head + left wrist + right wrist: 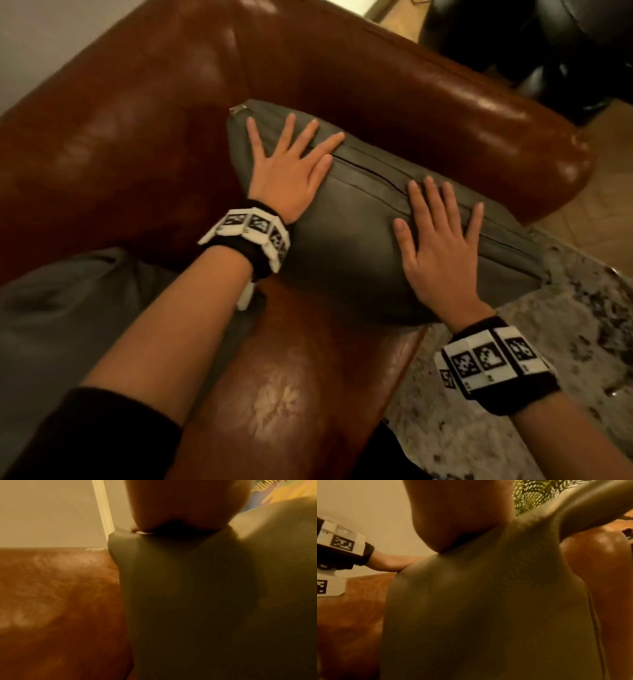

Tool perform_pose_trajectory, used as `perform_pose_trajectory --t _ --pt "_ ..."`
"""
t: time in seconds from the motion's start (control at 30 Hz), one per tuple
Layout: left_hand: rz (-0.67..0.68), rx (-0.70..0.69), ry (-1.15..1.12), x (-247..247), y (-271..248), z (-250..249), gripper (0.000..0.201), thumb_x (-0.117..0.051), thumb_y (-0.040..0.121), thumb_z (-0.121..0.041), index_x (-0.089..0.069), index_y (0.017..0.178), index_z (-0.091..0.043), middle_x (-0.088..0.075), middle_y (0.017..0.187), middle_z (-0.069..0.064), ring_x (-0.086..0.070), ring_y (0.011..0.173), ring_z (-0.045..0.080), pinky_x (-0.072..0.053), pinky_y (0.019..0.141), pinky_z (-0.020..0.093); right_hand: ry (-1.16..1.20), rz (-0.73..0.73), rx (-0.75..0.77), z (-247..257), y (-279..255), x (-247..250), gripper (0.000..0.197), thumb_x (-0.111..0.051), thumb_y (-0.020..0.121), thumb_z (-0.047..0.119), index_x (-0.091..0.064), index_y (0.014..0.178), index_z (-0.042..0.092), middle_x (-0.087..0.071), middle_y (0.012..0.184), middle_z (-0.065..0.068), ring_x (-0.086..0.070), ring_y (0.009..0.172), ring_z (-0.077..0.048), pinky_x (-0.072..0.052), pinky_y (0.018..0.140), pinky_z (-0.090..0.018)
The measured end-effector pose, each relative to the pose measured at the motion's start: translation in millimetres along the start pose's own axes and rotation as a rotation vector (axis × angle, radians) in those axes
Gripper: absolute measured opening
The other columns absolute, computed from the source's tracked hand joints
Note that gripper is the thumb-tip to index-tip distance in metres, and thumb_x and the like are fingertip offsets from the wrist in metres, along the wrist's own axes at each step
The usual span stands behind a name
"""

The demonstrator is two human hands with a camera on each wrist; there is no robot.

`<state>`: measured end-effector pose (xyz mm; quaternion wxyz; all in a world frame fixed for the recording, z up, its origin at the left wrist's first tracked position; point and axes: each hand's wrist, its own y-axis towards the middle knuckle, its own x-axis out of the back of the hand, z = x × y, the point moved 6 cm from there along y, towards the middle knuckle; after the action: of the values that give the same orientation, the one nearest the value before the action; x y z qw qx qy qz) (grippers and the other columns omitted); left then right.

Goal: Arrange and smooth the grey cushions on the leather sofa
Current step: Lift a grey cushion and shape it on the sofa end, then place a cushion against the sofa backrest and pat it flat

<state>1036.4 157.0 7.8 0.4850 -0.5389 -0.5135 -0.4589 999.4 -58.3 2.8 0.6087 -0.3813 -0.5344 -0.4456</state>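
Observation:
A grey cushion (359, 219) leans in the corner of the brown leather sofa (137, 137), against its armrest. My left hand (291, 164) lies flat on the cushion's upper left part, fingers spread and straight. My right hand (442, 240) presses flat on its right side, fingers straight, near the zip seam. In the left wrist view the palm (180, 507) bears on the cushion (197, 601). In the right wrist view the palm (462, 520) rests on the cushion (488, 615), and the left hand (392, 563) shows beyond. A second grey cushion (68, 325) lies at the lower left.
A patterned rug (548, 342) covers the floor to the right of the sofa. A dark leather seat (548, 51) stands at the back right. The sofa's worn seat front (291, 394) is below the cushion. A plant (536, 492) stands behind.

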Motion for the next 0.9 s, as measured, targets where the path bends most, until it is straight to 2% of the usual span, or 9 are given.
perform_pose_trajectory --t 0.13,0.2,0.27,0.37,0.43,0.5,0.63,0.77,0.9 --pt "-0.137 0.167 -0.167 30 -41 -15 0.046 -0.02 0.103 -0.04 -0.017 0.148 -0.039 -0.01 0.16 -0.003 0.001 0.148 0.022 0.003 0.113 0.064 -0.059 0.0 -0.032 17 5 19 0.06 -0.022 0.096 0.042 -0.026 0.147 0.012 -0.022 0.156 -0.013 -0.008 0.146 -0.033 -0.004 0.107 -0.072" --pt "-0.249 0.201 -0.306 40 -93 -10 0.048 -0.031 0.101 -0.032 -0.024 0.148 -0.034 -0.017 0.159 -0.001 -0.006 0.148 0.021 -0.005 0.115 0.06 0.009 -0.036 0.093 61 0 34 0.056 -0.033 0.096 0.034 -0.028 0.146 0.011 -0.023 0.154 -0.017 -0.009 0.144 -0.039 -0.007 0.108 -0.07" --pt "-0.346 0.228 -0.295 41 -163 11 0.051 -0.043 0.097 -0.024 -0.031 0.147 -0.028 -0.025 0.156 0.002 -0.014 0.146 0.02 -0.014 0.115 0.056 0.15 -0.027 0.368 128 -19 37 0.055 -0.04 0.093 0.031 -0.032 0.145 0.015 -0.029 0.151 -0.015 -0.016 0.143 -0.036 -0.015 0.111 -0.065" --pt "-0.401 0.364 -0.036 23 -289 53 0.059 -0.053 0.09 -0.024 -0.032 0.145 -0.027 -0.026 0.152 0.005 -0.02 0.142 0.024 -0.018 0.114 0.056 0.18 0.054 0.929 228 -78 15 0.059 -0.056 0.085 0.03 -0.039 0.141 0.021 -0.036 0.147 -0.013 -0.026 0.139 -0.032 -0.03 0.107 -0.06" --pt "-0.363 0.493 0.139 1 -372 75 0.064 -0.052 0.089 -0.034 -0.025 0.147 -0.033 -0.028 0.145 0.008 -0.021 0.139 0.028 -0.017 0.112 0.063 0.059 0.077 1.285 275 -118 -11 0.075 -0.07 0.076 0.034 -0.035 0.143 0.027 -0.031 0.151 -0.011 -0.024 0.14 -0.032 -0.03 0.106 -0.063" --pt "-0.209 0.612 0.181 -29 -439 95 0.073 -0.048 0.086 -0.047 -0.013 0.149 -0.039 -0.024 0.15 0.008 -0.012 0.144 0.029 -0.012 0.109 0.068 -0.126 0.088 1.533 305 -141 -41 0.099 -0.076 0.066 0.046 -0.021 0.148 0.035 -0.017 0.157 -0.008 -0.013 0.144 -0.035 -0.02 0.103 -0.074" --pt "0.025 0.668 0.191 -74 -486 144 0.106 -0.061 0.067 -0.063 0.003 0.149 -0.042 0.016 0.159 0.0 0.014 0.147 0.027 0.011 0.109 0.064 -0.371 0.108 1.571 349 -132 -94 0.132 -0.082 0.041 0.06 -0.004 0.147 0.046 0.015 0.158 -0.003 0.017 0.141 -0.042 0.005 0.09 -0.084" --pt "0.012 0.693 0.214 -83 -467 198 0.13 -0.077 0.05 -0.063 0.008 0.147 -0.042 0.026 0.156 -0.002 0.024 0.144 0.026 0.02 0.106 0.062 -0.411 0.043 1.525 381 -106 -119 0.142 -0.08 0.031 0.065 0.002 0.145 0.048 0.022 0.156 -0.003 0.02 0.14 -0.043 0.006 0.088 -0.084" --pt "-0.025 0.703 0.217 -81 -466 195 0.119 -0.072 0.06 -0.064 0.002 0.149 -0.04 0.021 0.157 0.0 0.024 0.144 0.024 0.016 0.108 0.062 -0.35 0.008 1.514 383 -108 -121 0.129 -0.077 0.042 0.069 -0.004 0.146 0.047 0.015 0.158 -0.004 0.014 0.142 -0.044 0.002 0.092 -0.083"
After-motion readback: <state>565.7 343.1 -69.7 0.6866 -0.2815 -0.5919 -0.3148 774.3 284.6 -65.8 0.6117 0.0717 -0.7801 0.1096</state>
